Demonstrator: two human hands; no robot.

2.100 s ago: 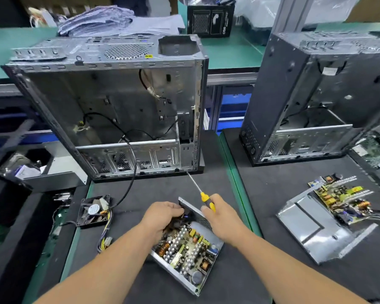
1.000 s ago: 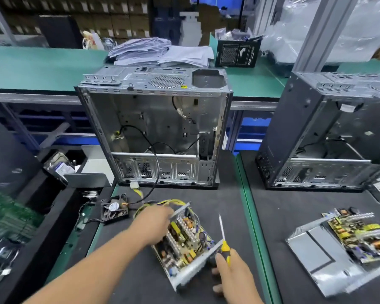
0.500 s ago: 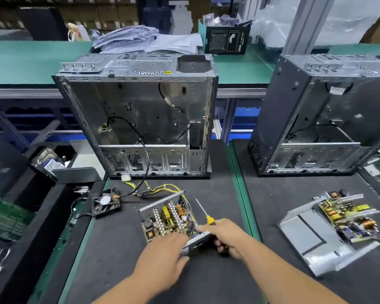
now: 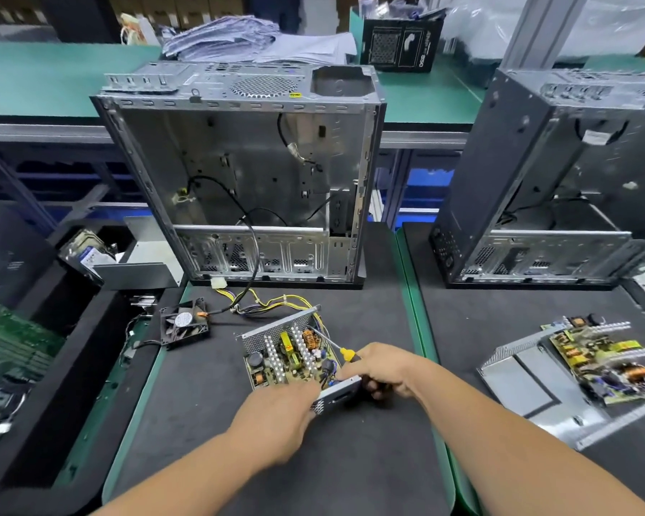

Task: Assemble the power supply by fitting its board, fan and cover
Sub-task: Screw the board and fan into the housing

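1. Landmark: the power supply tray [image 4: 276, 331], an open metal shell on the dark mat with its board [image 4: 289, 357] lying inside. Everything below is placed against it.
2. Well to its left, apart from it, lies the fan [image 4: 184, 324], loose on the mat, with a cable running up toward the open computer case [image 4: 239, 173] standing behind the tray.
3. At the tray's near edge, the left hand [image 4: 280, 418] bears on the shell's near wall with its fingers bent over it; whether they truly grip it or only press it down I cannot tell.
4. At the tray's near right corner, the right hand [image 4: 384, 370] is curled round the yellow-handled screwdriver [image 4: 336, 346], whose shaft slants up and left across the board.
5. Well to the tray's right, on the neighbouring mat, lies a second metal shell [image 4: 529, 389] with another board [image 4: 604, 361] resting partly on it.
6. Judgement: the board step is in hand, with fan and cover not yet fitted. The next move likely calls for steadying the shell and setting the screwdriver tip squarely on a board screw.
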